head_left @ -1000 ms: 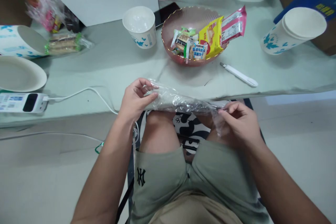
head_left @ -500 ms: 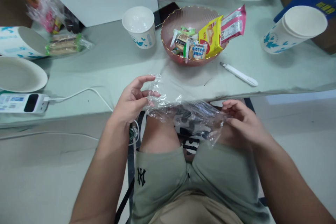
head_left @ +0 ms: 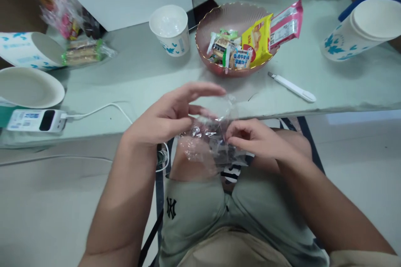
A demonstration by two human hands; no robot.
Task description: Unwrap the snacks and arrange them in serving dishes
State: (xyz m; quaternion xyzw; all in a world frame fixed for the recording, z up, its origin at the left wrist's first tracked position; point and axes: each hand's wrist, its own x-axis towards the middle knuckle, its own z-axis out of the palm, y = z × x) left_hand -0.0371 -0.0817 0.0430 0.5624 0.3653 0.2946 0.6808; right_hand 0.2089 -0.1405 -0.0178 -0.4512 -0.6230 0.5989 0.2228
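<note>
A crumpled sheet of clear plastic film (head_left: 208, 148) is stretched between my hands, above my lap at the table's front edge. My left hand (head_left: 175, 112) holds its left side near the thumb, while the index and middle fingers reach out over it. On the other side, my right hand (head_left: 250, 137) pinches the film between thumb and fingertips. Beyond the hands stands a pink glass bowl (head_left: 216, 69) with a gold rim. Wrapped snacks fill it, among them a yellow packet (head_left: 258, 39) and a pink packet (head_left: 285, 24).
A white utility knife (head_left: 293, 86) lies right of the bowl. Paper cups stand at the left (head_left: 171, 31) and right (head_left: 351, 35). A white plate (head_left: 31, 87), a power bank (head_left: 37, 120) with a cable and wrapped biscuits (head_left: 83, 52) are further left.
My hands have come closer together, the left moving right and the right moving left. The film between them has bunched up. The view has shifted slightly.
</note>
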